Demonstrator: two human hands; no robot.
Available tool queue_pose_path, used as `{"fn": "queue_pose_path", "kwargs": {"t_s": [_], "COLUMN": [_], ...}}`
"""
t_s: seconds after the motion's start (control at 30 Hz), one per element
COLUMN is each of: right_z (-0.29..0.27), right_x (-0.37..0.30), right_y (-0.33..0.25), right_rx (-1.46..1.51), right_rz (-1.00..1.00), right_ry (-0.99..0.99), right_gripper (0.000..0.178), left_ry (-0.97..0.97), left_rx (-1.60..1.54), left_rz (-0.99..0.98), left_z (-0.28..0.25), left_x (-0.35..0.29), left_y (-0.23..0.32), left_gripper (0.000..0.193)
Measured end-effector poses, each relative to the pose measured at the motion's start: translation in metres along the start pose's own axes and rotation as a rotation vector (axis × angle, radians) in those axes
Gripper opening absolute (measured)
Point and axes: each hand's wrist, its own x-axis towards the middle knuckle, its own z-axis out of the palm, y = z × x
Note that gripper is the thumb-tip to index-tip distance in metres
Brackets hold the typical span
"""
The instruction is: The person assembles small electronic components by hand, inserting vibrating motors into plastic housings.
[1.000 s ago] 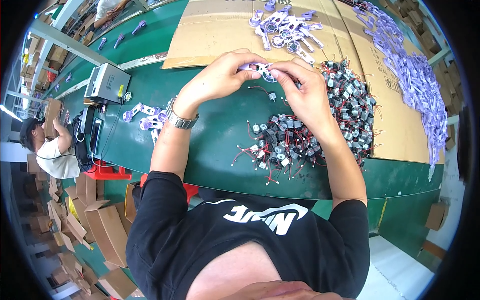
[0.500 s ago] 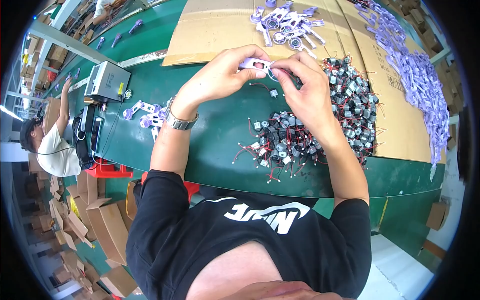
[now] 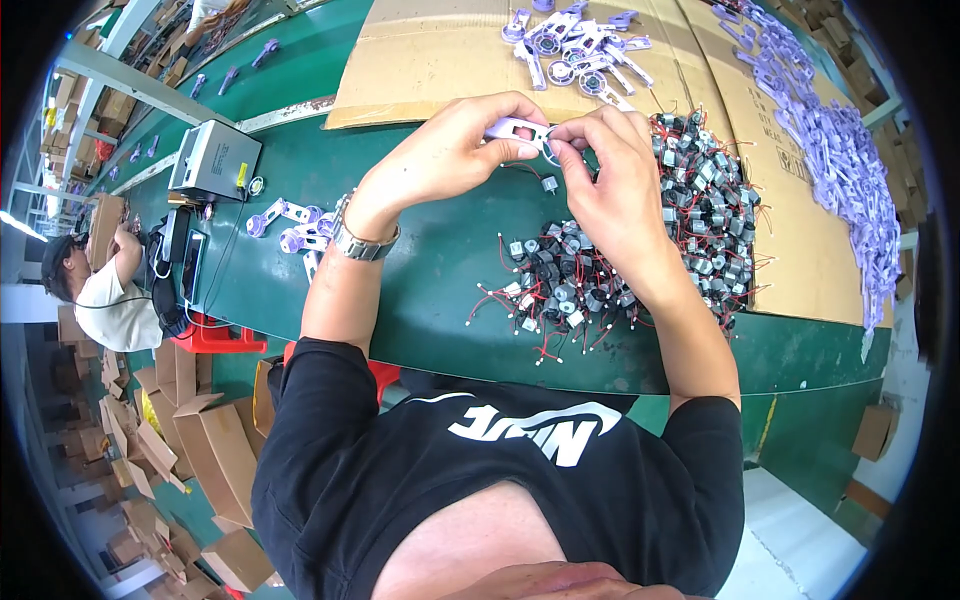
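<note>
Over the green table, my left hand [image 3: 450, 148] is closed round the long end of a pale purple plastic housing [image 3: 507, 129] with a slot and a round end. My right hand [image 3: 622, 180] pinches at that round end, thumb and forefinger pressed together; anything small between the fingertips is hidden. Just below the hands is a single small motor [image 3: 549, 184] with a thin wire. Close to my right forearm, many grey and black motors with red wires lie in a heap [image 3: 575, 270], which runs on into a second heap [image 3: 705, 205] behind it.
Purple housings lie on the cardboard sheet [image 3: 430, 60] in a small pile [image 3: 575, 50] and a long heap [image 3: 840, 190] at right. Several finished-looking housings [image 3: 300, 225] are left of my wrist. A grey box-shaped device [image 3: 215, 162] stands beyond them. A co-worker [image 3: 115, 300] sits far left.
Both hands and the housing have shifted slightly to the right, still gripped the same way. At far left, the co-worker's raised arm has come back toward the body.
</note>
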Motion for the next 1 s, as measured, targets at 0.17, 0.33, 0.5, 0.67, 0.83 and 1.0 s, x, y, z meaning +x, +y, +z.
{"fn": "queue_pose_path", "kwargs": {"t_s": [0.17, 0.33, 0.5, 0.67, 0.83, 1.0], "right_z": [0.002, 0.001, 0.0, 0.0, -0.003, -0.006], "right_x": [-0.003, -0.005, -0.007, -0.008, -0.009, -0.01], "right_y": [-0.001, -0.003, -0.006, -0.005, -0.011, -0.009], "right_rx": [-0.023, -0.058, -0.092, -0.112, -0.224, -0.175], "right_rz": [-0.062, -0.057, -0.062, -0.125, -0.133, -0.086], "right_ry": [0.016, 0.02, 0.041, 0.073, 0.029, -0.007], "right_gripper": [0.013, 0.016, 0.018, 0.018, 0.018, 0.016], "left_ry": [0.0, -0.004, 0.006, 0.011, 0.01, 0.02], "left_rx": [0.015, 0.079, 0.084, 0.089, 0.094, 0.115], "left_rz": [0.033, 0.057, 0.051, 0.032, 0.033, 0.019], "left_z": [0.002, 0.003, 0.005, 0.004, 0.008, 0.007], "left_x": [0.0, -0.001, -0.001, -0.003, -0.004, -0.004], "left_y": [0.0, 0.002, 0.006, 0.01, 0.011, 0.01], "left_gripper": [0.026, 0.027, 0.028, 0.028, 0.027, 0.028]}}
